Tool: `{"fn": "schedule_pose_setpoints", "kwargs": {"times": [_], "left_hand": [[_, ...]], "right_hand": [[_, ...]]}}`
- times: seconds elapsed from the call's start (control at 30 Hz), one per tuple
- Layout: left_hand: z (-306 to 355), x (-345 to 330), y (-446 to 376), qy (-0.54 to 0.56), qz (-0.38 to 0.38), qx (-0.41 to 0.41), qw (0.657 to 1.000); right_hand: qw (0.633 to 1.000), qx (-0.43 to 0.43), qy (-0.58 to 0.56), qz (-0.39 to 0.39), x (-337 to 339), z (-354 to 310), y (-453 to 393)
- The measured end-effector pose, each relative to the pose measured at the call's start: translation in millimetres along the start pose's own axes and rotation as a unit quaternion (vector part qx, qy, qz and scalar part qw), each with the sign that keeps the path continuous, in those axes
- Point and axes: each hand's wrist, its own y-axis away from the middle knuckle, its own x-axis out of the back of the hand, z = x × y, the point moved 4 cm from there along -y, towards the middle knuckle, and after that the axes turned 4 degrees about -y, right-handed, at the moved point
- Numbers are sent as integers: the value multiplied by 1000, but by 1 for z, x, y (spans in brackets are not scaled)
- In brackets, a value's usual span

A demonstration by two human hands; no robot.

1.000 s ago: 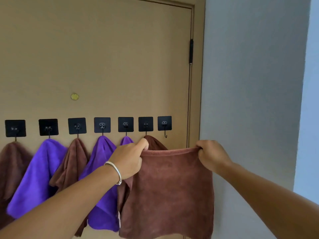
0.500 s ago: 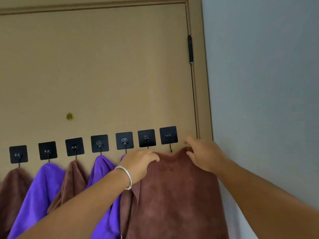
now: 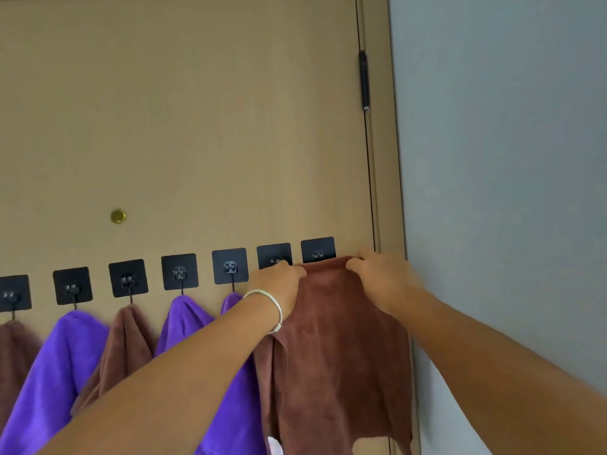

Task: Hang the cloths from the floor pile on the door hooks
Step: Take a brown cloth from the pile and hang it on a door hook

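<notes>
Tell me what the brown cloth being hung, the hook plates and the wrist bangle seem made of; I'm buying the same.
Brown cloth: soft, matte, fuzzy, probably microfibre. Hook plates: flat black squares, matte, likely plastic adhesive pads; hooks look like dark metal. Bangle: shiny, silvery, apparently metal.

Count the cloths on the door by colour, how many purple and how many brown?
Purple cloths: 3
Brown cloths: 4, the rightmost one held in both hands
Total: 7
</notes>
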Motion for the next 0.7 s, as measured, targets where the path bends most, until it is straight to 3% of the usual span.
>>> {"fn": "schedule_pose_setpoints", "kwargs": {"times": [0.13, 0.23, 0.33, 0.43, 0.5, 0.63, 0.7], "left_hand": [[27, -12, -1, -83, -1, -12, 996], [38, -24, 6, -65, -18, -20, 998], [48, -40, 22, 59, -61, 10, 996], [62, -59, 43, 248, -128, 62, 958], [63, -63, 49, 283, -138, 62, 947], [50, -53, 57, 128, -158, 13, 979], [47, -42, 63, 36, -126, -39, 991]], "right_hand": [[999, -26, -31, 11, -37, -6, 0], [997, -41, -57, 19, -63, -3, 12], [998, -1, -53, 17, -92, -13, 27], [999, 31, -26, 15, -114, -27, 37], [998, 26, -51, 17, -112, -26, 37], [994, -38, -102, 25, -94, -11, 39], [993, -48, -98, 55, -82, -11, 41]]}}
